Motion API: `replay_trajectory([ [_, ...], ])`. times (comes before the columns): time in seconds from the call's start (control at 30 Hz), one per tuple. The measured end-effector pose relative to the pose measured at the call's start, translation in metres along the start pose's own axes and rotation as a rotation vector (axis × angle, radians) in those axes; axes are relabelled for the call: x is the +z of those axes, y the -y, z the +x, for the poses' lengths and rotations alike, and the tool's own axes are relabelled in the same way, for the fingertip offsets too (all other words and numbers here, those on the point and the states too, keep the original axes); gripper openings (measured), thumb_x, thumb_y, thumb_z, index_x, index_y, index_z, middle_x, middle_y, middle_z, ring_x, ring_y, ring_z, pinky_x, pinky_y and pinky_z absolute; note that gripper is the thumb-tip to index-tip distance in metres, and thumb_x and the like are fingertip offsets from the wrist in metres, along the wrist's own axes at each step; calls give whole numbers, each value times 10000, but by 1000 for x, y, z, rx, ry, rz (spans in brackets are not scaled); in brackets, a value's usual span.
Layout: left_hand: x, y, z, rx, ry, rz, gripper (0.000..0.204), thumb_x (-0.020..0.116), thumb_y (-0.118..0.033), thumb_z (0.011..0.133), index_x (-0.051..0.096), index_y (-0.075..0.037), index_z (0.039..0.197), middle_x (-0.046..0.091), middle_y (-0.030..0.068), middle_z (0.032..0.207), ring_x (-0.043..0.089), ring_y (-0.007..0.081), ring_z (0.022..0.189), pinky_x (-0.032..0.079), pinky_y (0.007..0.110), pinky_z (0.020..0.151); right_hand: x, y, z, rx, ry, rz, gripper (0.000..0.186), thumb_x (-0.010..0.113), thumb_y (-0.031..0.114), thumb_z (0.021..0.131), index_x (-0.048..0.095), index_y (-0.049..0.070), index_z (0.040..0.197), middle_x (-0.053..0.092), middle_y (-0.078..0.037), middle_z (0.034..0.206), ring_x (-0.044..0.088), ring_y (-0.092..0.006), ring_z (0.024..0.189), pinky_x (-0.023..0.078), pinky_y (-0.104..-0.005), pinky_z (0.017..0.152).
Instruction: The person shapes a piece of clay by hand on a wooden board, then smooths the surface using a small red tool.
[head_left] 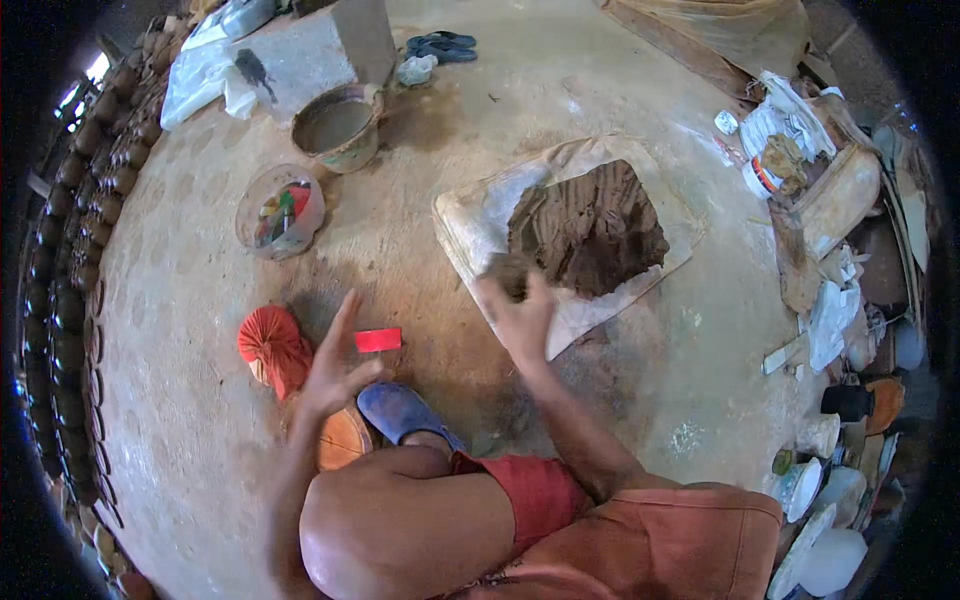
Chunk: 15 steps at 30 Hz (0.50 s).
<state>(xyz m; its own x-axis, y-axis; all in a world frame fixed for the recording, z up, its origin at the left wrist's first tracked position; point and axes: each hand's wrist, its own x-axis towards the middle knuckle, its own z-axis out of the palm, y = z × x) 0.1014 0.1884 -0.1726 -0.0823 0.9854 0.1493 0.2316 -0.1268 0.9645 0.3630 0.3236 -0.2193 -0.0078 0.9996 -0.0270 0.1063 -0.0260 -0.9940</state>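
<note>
My right hand (520,310) is closed around a small lump of brown clay (508,272), raised by the near left edge of a big dark clay block (590,225). That block, its surface ridged and torn, rests on a pale sack-like sheet (470,235) on the floor. My left hand (335,365) is held up with thumb and fingers apart and nothing in it. Close to it are a round form covered in gathered orange-red cloth (275,345), a small flat red rectangular piece (378,340) and an orange-brown rounded object (343,440), partly hidden by my leg.
Farther off stand a translucent tub (305,215) with colourful items inside and a bucket (350,155) of greyish liquid. Rows of dark pots (68,310) line the left side. Bowls, plastic and boards (800,260) clutter the right. My foot wears a blue sandal (400,410).
</note>
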Motion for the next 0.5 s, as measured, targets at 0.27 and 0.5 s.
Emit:
replay_trajectory([
  [0.27,40,69,-11,-231,-514,-852,708,458,-586,1073,530,-14,1484,703,217,1272,687,363,1156,561,538,1000,35,53,39,-578,512,-380,497,857,402,814,751,-10,1070,734,-199,1177,676,-349,1155,524,-438,1013],
  [0.5,-7,102,-67,-6,-626,-1185,732,516,-635,1033,569,-22,1431,719,203,1234,691,393,1128,565,556,997,-70,-38,195,-326,345,-1647,711,811,622,779,772,-24,1072,693,-211,1254,588,-374,1268,440,-524,1099],
])
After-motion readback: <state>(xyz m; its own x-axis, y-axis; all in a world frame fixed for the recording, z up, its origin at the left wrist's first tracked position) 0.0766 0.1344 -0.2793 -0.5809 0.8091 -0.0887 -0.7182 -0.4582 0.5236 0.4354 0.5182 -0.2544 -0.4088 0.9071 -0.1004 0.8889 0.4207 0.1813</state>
